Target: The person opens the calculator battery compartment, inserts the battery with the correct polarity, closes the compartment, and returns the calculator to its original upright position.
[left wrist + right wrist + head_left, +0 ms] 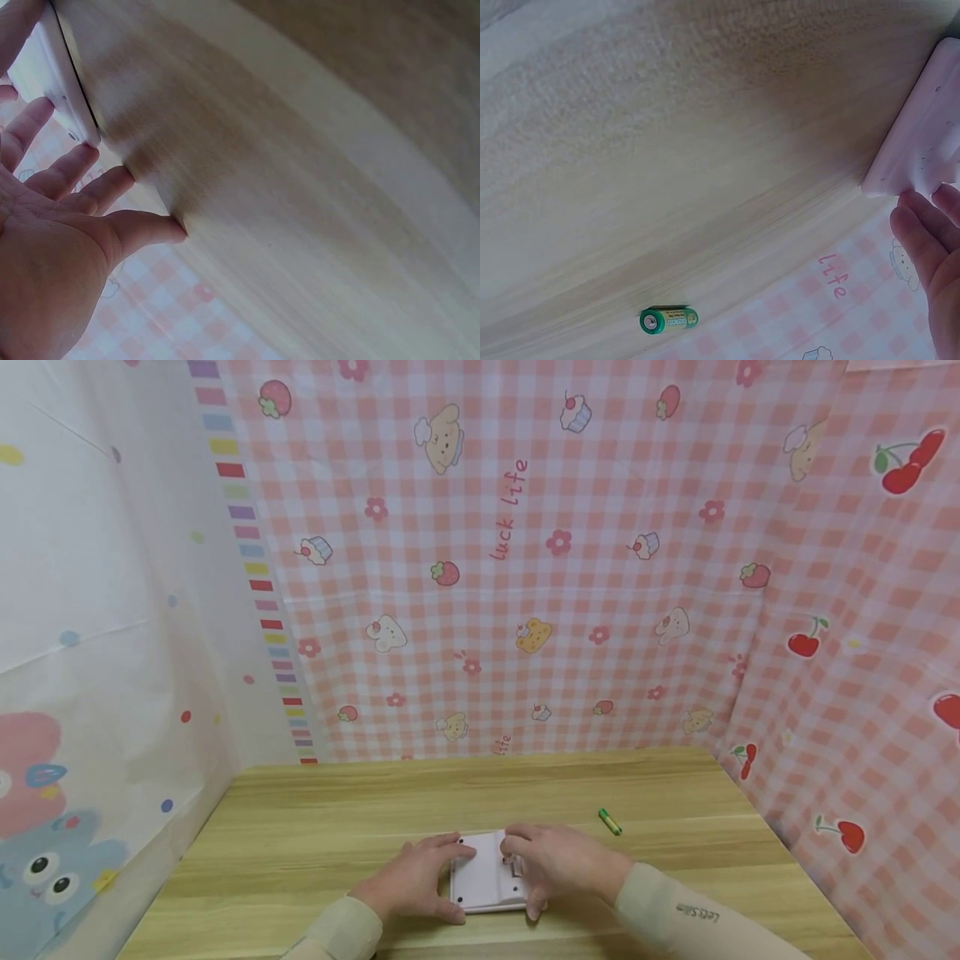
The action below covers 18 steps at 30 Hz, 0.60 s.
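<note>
A flat white device with small dark round feet lies on the wooden table, its underside up. My left hand holds its left side, thumb at the near corner and fingers by the far edge. In the left wrist view that hand's fingers are spread, some at the device's edge and some on the tabletop. My right hand grips the right side, thumb at the near edge and bent fingers over a small recess in the raised part. Those fingers partly hide the recess. A green and yellow battery lies apart, beyond the right hand.
The light wooden table runs back to a pink checked cloth with cartoon prints. Cloth also hangs along the left and right sides.
</note>
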Each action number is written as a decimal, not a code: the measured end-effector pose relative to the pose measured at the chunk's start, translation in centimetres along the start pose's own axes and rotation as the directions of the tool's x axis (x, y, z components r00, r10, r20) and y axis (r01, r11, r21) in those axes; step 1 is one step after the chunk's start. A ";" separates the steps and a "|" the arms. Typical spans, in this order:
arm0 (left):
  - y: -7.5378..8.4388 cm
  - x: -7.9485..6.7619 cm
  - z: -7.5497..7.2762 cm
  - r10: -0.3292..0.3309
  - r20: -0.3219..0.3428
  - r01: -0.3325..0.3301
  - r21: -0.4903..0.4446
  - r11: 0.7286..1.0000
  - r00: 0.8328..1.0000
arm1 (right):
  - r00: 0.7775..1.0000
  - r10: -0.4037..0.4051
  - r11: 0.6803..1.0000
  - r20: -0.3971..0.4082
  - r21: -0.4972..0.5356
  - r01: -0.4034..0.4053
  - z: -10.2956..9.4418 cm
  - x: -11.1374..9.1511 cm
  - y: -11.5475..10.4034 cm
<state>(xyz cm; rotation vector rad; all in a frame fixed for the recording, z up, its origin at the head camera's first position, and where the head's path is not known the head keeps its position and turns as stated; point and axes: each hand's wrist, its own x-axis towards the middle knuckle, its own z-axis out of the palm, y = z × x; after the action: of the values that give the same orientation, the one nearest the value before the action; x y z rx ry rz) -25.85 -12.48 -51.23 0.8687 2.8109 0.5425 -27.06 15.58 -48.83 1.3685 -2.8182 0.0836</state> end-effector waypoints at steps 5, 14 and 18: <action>0.0 0.0 0.0 -0.002 0.001 0.002 0.001 1.000 1.000 | 1.000 -0.003 1.000 0.003 0.002 0.003 0.0 0.0 0.1; 0.0 0.1 0.0 -0.003 -0.001 0.003 0.006 1.000 1.000 | 0.999 -0.012 1.000 -0.030 -0.013 0.011 0.5 -0.1 0.2; 0.0 0.1 0.1 -0.002 -0.001 0.002 0.002 1.000 1.000 | 0.999 -0.015 1.000 -0.044 -0.009 0.015 0.6 -0.1 0.3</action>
<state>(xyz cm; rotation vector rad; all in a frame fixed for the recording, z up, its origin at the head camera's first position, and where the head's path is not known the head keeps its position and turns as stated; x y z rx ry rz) -25.91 -12.39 -51.31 0.8663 2.8132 0.5397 -27.20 15.81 -49.42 1.3682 -2.7689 0.1004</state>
